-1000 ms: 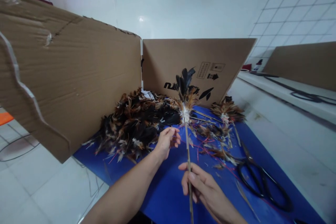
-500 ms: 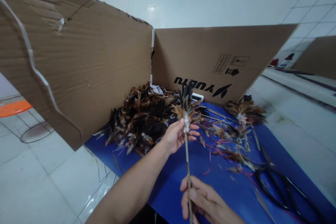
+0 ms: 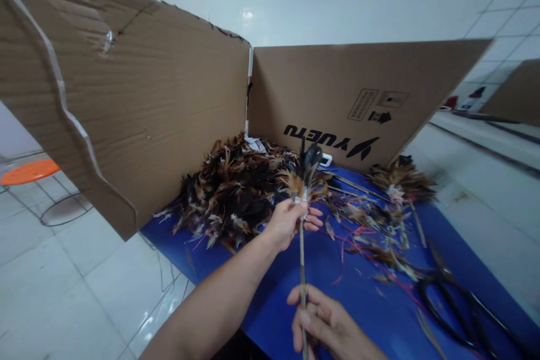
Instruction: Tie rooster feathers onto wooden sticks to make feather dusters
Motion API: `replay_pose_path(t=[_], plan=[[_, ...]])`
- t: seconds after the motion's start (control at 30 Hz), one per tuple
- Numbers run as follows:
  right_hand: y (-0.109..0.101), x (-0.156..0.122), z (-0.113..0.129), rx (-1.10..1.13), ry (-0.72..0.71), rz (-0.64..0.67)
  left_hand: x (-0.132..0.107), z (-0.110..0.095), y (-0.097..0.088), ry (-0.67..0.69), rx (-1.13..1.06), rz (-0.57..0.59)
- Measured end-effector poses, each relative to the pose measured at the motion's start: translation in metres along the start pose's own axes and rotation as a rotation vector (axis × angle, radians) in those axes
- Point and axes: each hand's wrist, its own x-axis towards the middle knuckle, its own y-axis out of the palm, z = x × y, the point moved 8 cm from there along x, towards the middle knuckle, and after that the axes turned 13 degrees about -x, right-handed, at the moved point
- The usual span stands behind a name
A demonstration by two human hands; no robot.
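A thin wooden stick (image 3: 302, 261) stands nearly upright in front of me, topped by a small tuft of brown and black feathers (image 3: 304, 174) bound with pale wrapping. My left hand (image 3: 290, 222) is closed around the bound part just under the tuft. My right hand (image 3: 327, 326) grips the lower part of the stick near the bottom edge of the view. Behind the tuft lies a big heap of loose brown and black feathers (image 3: 230, 194) on the blue table cover (image 3: 358, 309).
Tall cardboard sheets (image 3: 169, 107) wall in the left and back of the table. Another feather tuft on a stick (image 3: 399, 183) and scattered feathers with red threads lie to the right. Black scissors (image 3: 458, 304) rest at the right. An orange stool (image 3: 29, 171) stands far left.
My left hand moved from beside the stick up to the bound part and closed on it. The stick and tuft came lower and nearer. The view shifted slightly left.
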Motion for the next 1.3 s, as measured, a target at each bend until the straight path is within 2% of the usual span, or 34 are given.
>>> replay_pose_path(t=[0.1, 0.3, 0.53, 0.67, 0.73, 0.8, 0.97, 1.03, 1.17, 1.3], plan=[[0.001, 0.0, 0.002, -0.001, -0.017, 0.013, 0.0, 0.005, 0.001, -0.049, -0.063, 0.03], [0.002, 0.001, 0.004, -0.012, -0.027, 0.037, -0.002, 0.022, 0.002, -0.236, -0.157, 0.069], [0.006, -0.001, 0.009, 0.006, -0.053, 0.081, -0.004, 0.019, 0.004, -0.178, -0.06, 0.075], [0.005, -0.002, 0.008, 0.001, -0.002, 0.032, -0.004, 0.018, 0.002, -0.157, -0.023, 0.026], [-0.004, -0.001, 0.005, -0.029, 0.045, -0.049, -0.004, 0.019, 0.0, -0.161, -0.002, 0.003], [-0.023, -0.002, 0.006, -0.088, 0.064, -0.191, -0.005, 0.021, 0.0, -0.166, 0.03, 0.002], [-0.094, -0.016, 0.026, -0.209, -0.031, -0.707, -0.01, 0.029, 0.004, -0.18, 0.133, 0.033], [-0.114, -0.02, 0.038, -0.237, -0.077, -0.827, -0.013, 0.033, 0.008, -0.19, 0.183, 0.043], [-0.136, -0.014, 0.057, -0.277, -0.096, -0.91, -0.02, 0.04, 0.016, -0.209, 0.271, 0.084], [-0.142, 0.0, 0.066, -0.242, -0.092, -0.92, -0.023, 0.046, 0.02, -0.214, 0.316, 0.126]])
